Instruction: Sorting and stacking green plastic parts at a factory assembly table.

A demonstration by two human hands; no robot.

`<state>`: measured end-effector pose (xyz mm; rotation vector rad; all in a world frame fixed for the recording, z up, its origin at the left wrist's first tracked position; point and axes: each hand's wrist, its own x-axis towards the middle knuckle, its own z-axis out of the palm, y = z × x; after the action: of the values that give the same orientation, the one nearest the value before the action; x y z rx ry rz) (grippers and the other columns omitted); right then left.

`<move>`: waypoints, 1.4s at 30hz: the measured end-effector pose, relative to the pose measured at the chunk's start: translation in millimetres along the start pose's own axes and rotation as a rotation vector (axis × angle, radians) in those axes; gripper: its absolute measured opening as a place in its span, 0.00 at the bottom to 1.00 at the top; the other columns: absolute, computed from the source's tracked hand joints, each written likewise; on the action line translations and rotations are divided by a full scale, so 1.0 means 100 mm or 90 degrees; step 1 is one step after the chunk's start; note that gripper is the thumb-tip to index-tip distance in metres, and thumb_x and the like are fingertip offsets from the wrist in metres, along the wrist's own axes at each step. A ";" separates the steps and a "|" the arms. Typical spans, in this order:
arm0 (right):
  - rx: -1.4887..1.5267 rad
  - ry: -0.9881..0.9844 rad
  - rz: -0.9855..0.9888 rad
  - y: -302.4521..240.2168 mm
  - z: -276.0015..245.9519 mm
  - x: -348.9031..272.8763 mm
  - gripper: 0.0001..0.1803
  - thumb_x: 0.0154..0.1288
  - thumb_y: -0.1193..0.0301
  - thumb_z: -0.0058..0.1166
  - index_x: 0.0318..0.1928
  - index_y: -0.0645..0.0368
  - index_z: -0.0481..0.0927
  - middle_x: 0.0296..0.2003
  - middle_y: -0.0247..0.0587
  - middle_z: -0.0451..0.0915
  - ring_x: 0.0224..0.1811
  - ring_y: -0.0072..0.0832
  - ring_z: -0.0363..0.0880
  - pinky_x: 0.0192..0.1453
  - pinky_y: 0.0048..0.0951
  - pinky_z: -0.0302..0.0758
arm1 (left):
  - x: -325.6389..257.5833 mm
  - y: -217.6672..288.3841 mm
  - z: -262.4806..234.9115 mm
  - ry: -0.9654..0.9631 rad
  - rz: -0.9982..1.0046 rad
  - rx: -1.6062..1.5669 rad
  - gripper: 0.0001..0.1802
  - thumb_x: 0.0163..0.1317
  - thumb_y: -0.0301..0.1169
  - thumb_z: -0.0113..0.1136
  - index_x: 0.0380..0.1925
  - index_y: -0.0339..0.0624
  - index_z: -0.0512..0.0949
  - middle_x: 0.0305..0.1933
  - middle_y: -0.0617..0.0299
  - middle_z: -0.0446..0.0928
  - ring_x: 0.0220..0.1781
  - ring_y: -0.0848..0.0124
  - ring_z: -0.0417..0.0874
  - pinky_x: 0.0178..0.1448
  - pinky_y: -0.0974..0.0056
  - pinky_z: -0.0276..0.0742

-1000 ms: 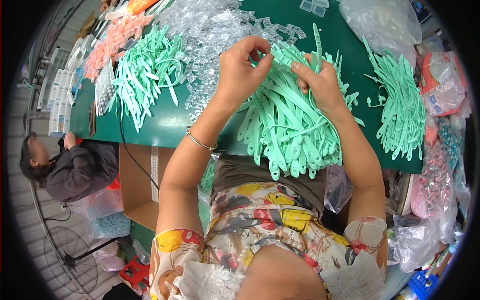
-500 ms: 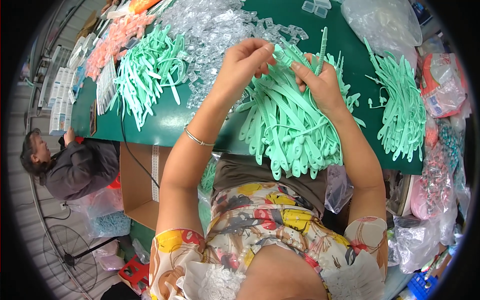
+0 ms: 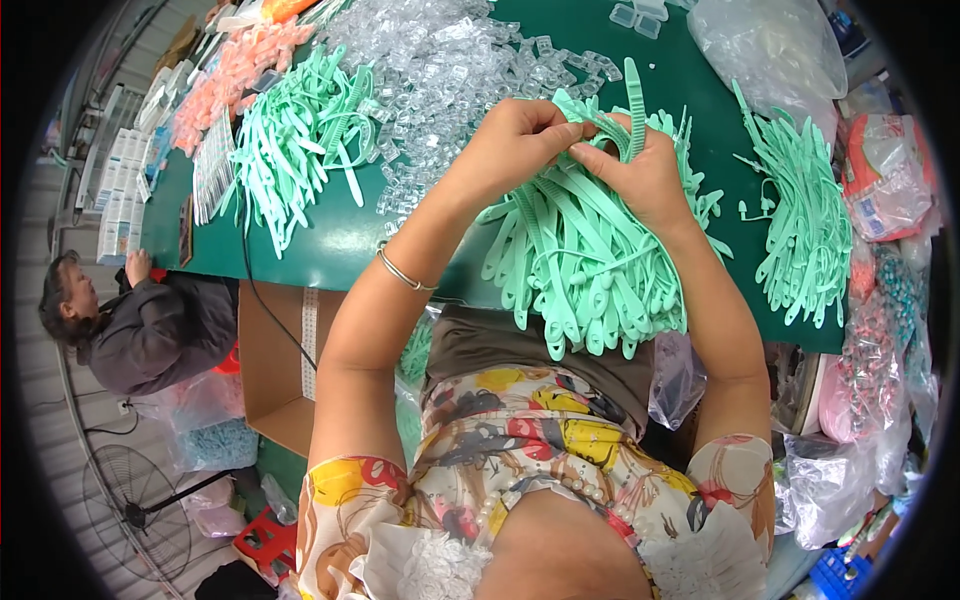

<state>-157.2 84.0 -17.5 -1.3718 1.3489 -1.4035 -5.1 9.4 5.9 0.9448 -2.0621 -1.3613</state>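
Note:
A big heap of mint-green plastic straps, some ridged and some with holed ends, lies in front of me and hangs over the table's near edge. Above its far side my two hands meet. My right hand is closed around one ridged green strap, whose tip sticks up past the fingers. Thumb and fingers of my left hand are pinched together against the right fingertips; whatever they hold is hidden. Just beyond and left of my hands spreads a pile of small clear plastic pieces.
More green straps form a pile on the left and a bundle on the right of the green table. Salmon-coloured pieces lie far left, near a seated person. A clear plastic bag sits far right.
My left hand has come down and right to meet the right hand, its fingers now pinched against the right fingertips. The upright strap has shifted slightly left.

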 end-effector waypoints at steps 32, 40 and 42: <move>0.157 0.021 0.065 -0.02 -0.01 0.03 0.18 0.67 0.63 0.49 0.49 0.64 0.72 0.20 0.29 0.70 0.24 0.16 0.66 0.31 0.19 0.64 | -0.25 -0.49 -0.68 -0.042 0.086 0.462 0.08 0.43 0.25 0.62 0.28 0.42 0.82 0.29 0.59 0.77 0.32 0.63 0.79 0.38 0.65 0.74; 0.150 0.009 0.085 -0.04 -0.01 0.03 0.17 0.66 0.65 0.50 0.48 0.64 0.72 0.23 0.30 0.72 0.25 0.15 0.67 0.31 0.18 0.65 | -0.24 -0.44 -0.60 -0.085 0.103 0.573 0.07 0.42 0.27 0.61 0.26 0.43 0.81 0.29 0.59 0.77 0.33 0.61 0.79 0.40 0.61 0.74; 0.155 0.006 0.080 -0.02 0.00 0.03 0.16 0.65 0.66 0.50 0.48 0.64 0.72 0.23 0.30 0.72 0.26 0.15 0.68 0.32 0.18 0.66 | -0.26 -0.43 -0.52 -0.065 0.129 0.613 0.06 0.43 0.27 0.60 0.25 0.42 0.80 0.28 0.59 0.77 0.32 0.61 0.79 0.39 0.61 0.74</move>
<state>-157.8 81.2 -14.6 -1.1054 1.2034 -1.4376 60.6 -12.4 -14.1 0.9644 -2.8356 -0.2500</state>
